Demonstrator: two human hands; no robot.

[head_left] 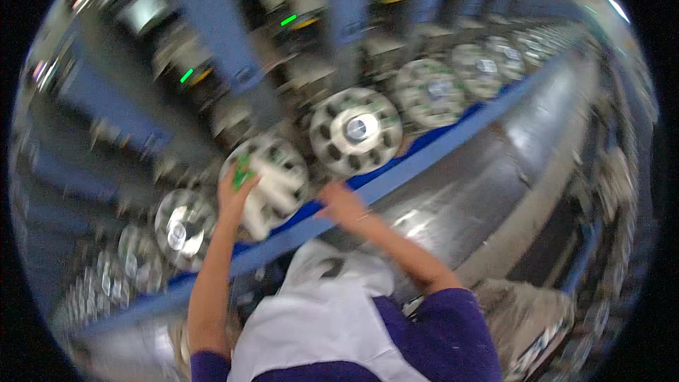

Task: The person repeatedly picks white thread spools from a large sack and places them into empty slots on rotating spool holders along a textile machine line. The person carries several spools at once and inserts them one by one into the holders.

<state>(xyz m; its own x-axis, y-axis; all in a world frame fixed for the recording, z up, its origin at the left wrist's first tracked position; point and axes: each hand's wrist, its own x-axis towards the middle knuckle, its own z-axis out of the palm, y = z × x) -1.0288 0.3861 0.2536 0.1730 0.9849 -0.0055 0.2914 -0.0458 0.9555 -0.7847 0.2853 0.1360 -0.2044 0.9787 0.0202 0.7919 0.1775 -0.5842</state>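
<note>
My left hand (235,197) is closed around the green tube ends (242,170) of white yarn bobbins (278,188), in front of a round metal magazine disc (288,158). The bobbins slant down and to the right from that hand; motion blur hides exactly how many it grips. Another white yarn end (254,223) shows just below them. My right hand (342,205) is empty, its fingers apart, right of the bobbins and below a neighbouring magazine disc (357,129) with round pockets and a shiny hub.
A long row of similar discs (429,92) runs along the machine on both sides. A blue rail (407,170) passes in front of them, with blue upright panels (216,25) behind. To the right lies a grey floor (460,184). A beige sack-like heap (523,318) sits at lower right.
</note>
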